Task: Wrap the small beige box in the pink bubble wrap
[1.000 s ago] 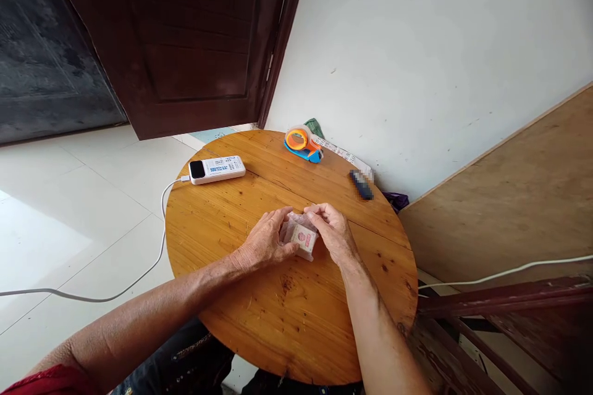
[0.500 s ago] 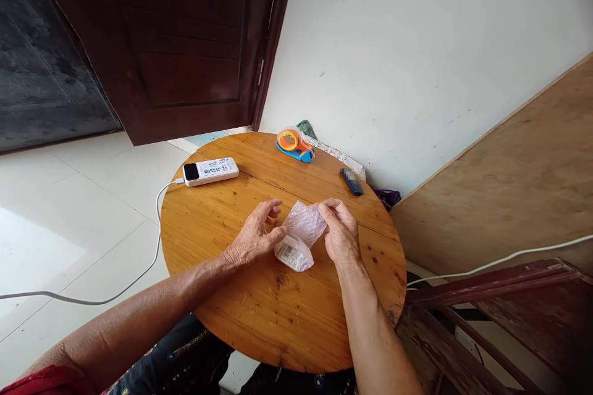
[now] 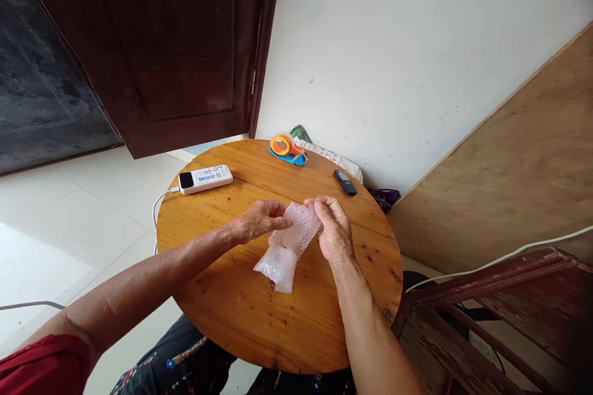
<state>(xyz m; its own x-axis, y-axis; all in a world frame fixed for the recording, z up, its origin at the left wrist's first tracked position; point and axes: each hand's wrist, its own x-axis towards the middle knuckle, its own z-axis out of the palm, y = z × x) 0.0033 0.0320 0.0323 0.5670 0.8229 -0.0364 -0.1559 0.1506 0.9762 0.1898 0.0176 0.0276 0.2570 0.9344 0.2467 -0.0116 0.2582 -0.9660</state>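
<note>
bubble wrap (image 3: 283, 252) pinched in left hand (image 3: 257, 222) and right hand (image 3: 333, 233) grip; power bank (image 3: 205, 179), tape dispenser (image 3: 286, 149) lie beyond.

Round wooden table (image 3: 315, 321), white wall (image 3: 393, 43), dark door (image 3: 176, 43).

The bubble wrap (image 3: 287, 247) is clear-whitish and dotted with bubbles, the table (image 3: 231, 302) is honey-orange wood with streaked grain and dark knots, the tape dispenser (image 3: 285, 149) at its far edge is orange and blue, and the power bank (image 3: 205, 179) near its left edge is white with blue print and a black end.
</note>
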